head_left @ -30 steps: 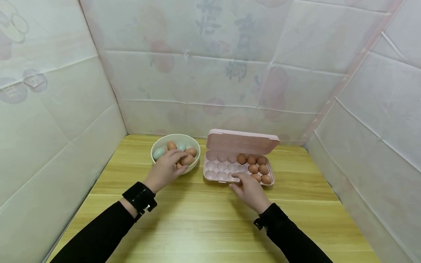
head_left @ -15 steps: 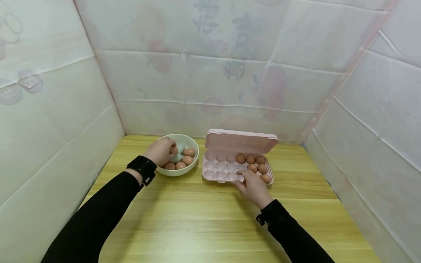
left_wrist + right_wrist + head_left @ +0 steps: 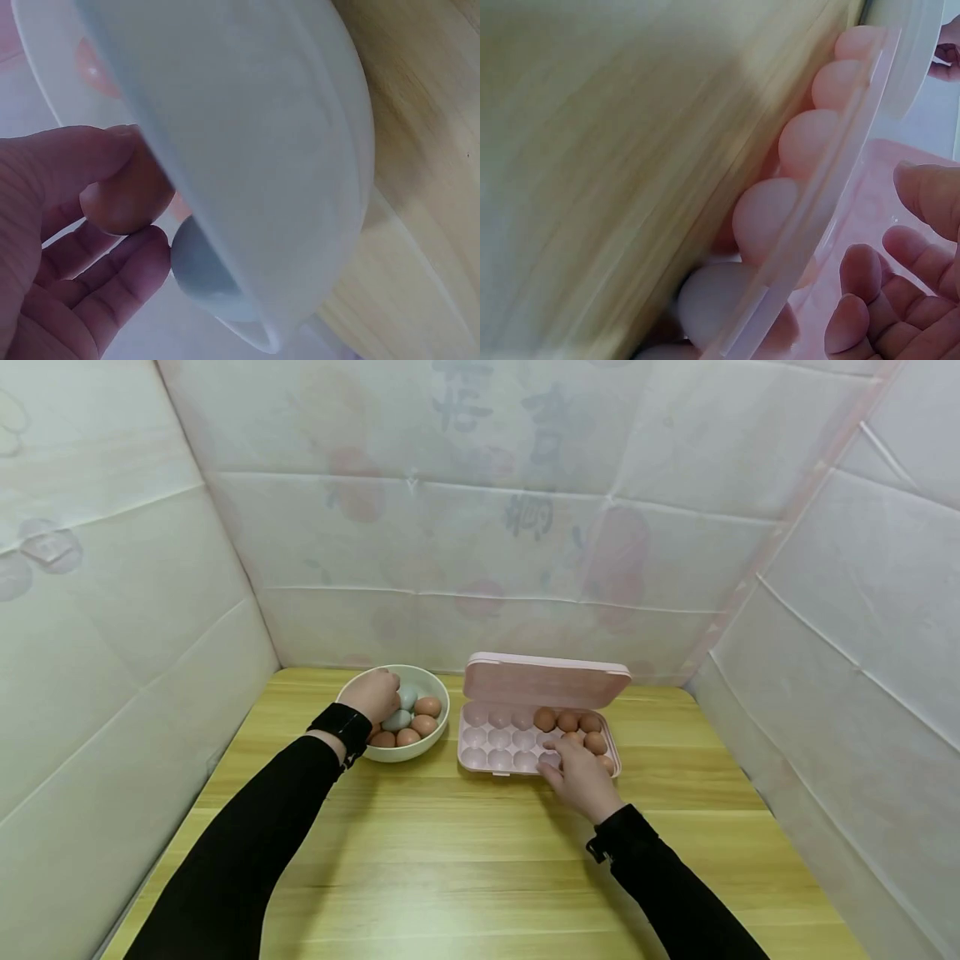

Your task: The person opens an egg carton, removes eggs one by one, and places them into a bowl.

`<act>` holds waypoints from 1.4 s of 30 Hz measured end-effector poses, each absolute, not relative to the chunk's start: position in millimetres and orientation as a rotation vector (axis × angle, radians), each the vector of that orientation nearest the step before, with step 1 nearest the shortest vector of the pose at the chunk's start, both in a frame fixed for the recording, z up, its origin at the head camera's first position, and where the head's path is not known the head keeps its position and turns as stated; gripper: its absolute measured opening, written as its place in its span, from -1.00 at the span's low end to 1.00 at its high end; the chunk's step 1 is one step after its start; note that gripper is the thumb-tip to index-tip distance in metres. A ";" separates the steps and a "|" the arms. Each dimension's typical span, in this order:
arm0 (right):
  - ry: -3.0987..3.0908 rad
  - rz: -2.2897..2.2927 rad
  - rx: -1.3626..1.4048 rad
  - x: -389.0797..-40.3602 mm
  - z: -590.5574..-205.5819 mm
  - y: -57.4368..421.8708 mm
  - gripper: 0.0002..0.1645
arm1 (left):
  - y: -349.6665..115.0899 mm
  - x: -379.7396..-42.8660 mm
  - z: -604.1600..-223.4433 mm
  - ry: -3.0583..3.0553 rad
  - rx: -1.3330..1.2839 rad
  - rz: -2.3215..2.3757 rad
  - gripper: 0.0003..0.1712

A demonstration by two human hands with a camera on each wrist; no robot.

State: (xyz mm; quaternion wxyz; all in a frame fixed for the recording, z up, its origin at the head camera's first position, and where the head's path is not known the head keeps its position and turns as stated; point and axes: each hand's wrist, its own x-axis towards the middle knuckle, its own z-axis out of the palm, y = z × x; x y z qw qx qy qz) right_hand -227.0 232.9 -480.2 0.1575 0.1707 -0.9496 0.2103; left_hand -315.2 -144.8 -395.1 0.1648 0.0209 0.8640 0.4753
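Observation:
My left hand (image 3: 373, 695) reaches into a cream bowl (image 3: 408, 755) over its left side. In the left wrist view, its thumb and fingers pinch a brown egg (image 3: 127, 195) at the rim. A pale blue-green egg (image 3: 206, 270) lies close to the fingertips. Several brown and blue-green eggs are in the bowl. My right hand (image 3: 581, 777) hovers over the front of a pink egg box (image 3: 498, 739), its fingers loosely bent with nothing between them. Brown eggs sit in the right-hand cups; the hand hides some. The left cups hold none.
The box's lid (image 3: 543, 683) stands raised at the back. Bowl and box stand side by side on a wooden table (image 3: 435, 852), with a narrow gap between them. White printed sheets (image 3: 420, 543) form walls behind and at both sides.
My left hand has gone from the bowl's front to its left side and taken hold of a brown egg there. The right hand has shifted slightly rightward and farther over the box.

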 end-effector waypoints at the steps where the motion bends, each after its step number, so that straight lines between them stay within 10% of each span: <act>1: -2.721 0.596 0.485 -228.4 -478.8 232.5 -0.56 | -144.6 -313.4 -393.7 2.292 -0.049 1.520 -0.51; 20: -2.965 0.494 0.363 -288.1 -455.6 227.6 -0.64 | -143.0 -305.2 -391.4 2.183 -0.144 1.631 -0.39; 30: -3.006 0.420 0.351 -305.3 -458.5 226.9 -0.75 | -127.5 -316.3 -414.3 3.258 0.660 -0.107 -0.87; 42: -2.953 0.302 0.415 -315.0 -468.2 230.5 -0.85 | -86.9 -235.1 -424.1 3.394 1.215 0.321 -0.73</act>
